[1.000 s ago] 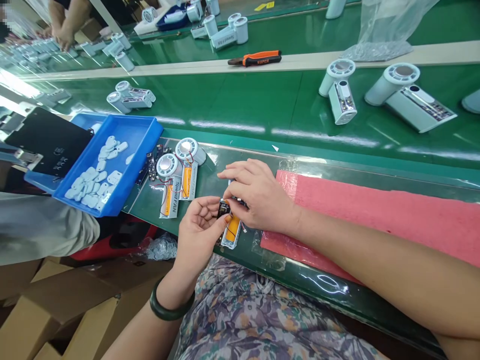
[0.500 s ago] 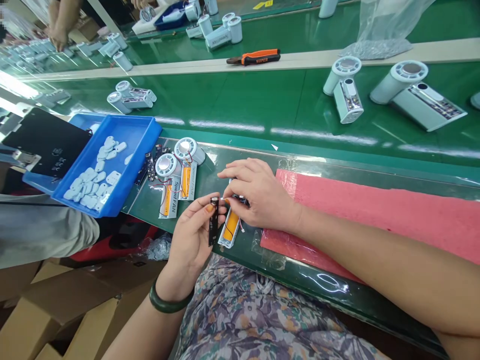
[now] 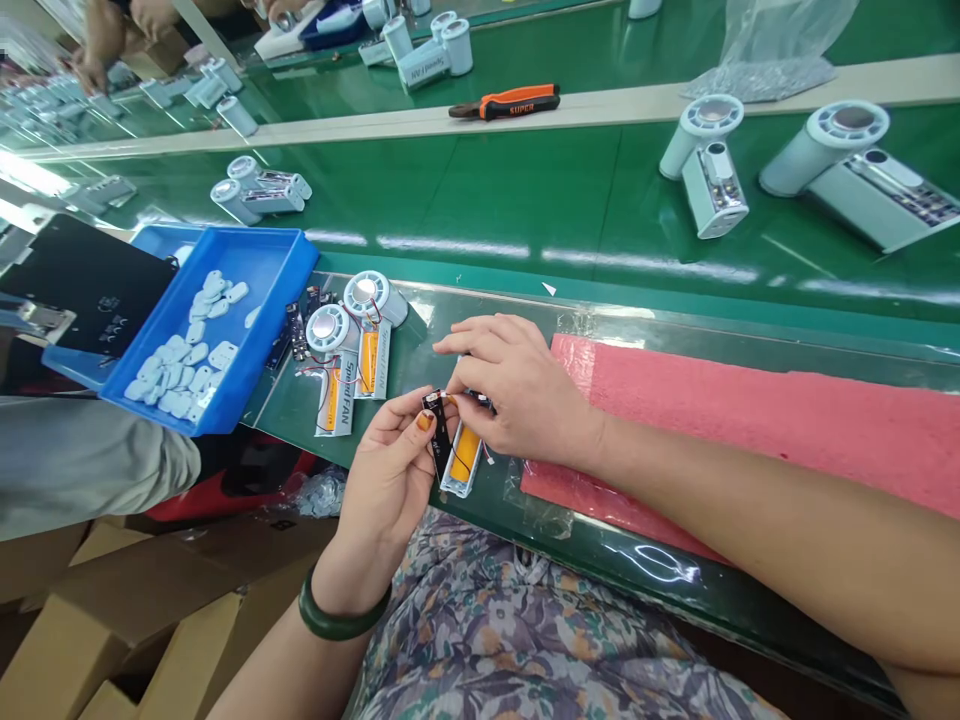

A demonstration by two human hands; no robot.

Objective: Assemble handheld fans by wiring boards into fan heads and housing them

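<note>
My left hand (image 3: 394, 455) grips a narrow black circuit board (image 3: 437, 430), tilted, between thumb and fingers. At the board's top end, the thumb and index finger of my right hand (image 3: 517, 385) are pinched together on what looks like a small wire connector, mostly hidden by the fingers. Under my right hand lies an open handheld fan body with an orange battery (image 3: 466, 455) and thin wires; its upper part is covered by the hand. A loose white plug (image 3: 490, 457) hangs beside it.
Two open fans (image 3: 330, 370) with wires stand left of my hands, near more circuit boards (image 3: 297, 330). A blue bin (image 3: 300, 260) holds white plastic pieces. A pink mat (image 3: 750, 440) lies right. Beyond are a green belt (image 3: 525, 200), more fans (image 3: 712, 165) and orange-handled pliers (image 3: 517, 102).
My left hand has turned the circuit board from near upright to a slant, its top end now against my right fingertips. My right hand has barely moved.
</note>
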